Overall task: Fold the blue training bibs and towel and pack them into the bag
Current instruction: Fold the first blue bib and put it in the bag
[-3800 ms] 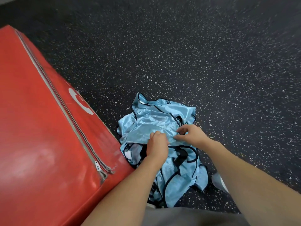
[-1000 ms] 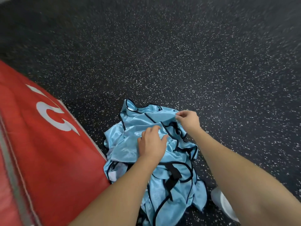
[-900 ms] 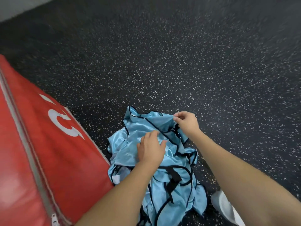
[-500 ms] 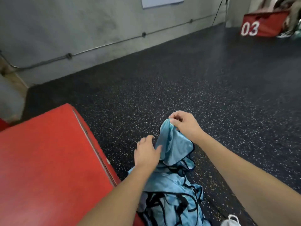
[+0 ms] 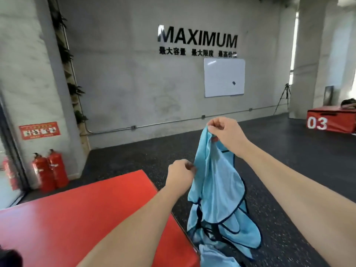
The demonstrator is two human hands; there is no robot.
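Speckled floor [image 5: 289,170]; hands pinch glossy bib [image 5: 215,189].

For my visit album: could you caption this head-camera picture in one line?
Right hand lifts a blue bib while the left hand pinches its edge, beside a red padded box.

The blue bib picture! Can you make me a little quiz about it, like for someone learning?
1. True or false: the right hand pinches the top of the blue training bib.
2. What number is on the far red box?
A) 01 B) 03 C) 07
3. Fill in: two red ____ stand by the wall.

Key: 1 true, and the left hand pinches its edge lower down. 2 B. 3 fire extinguishers.
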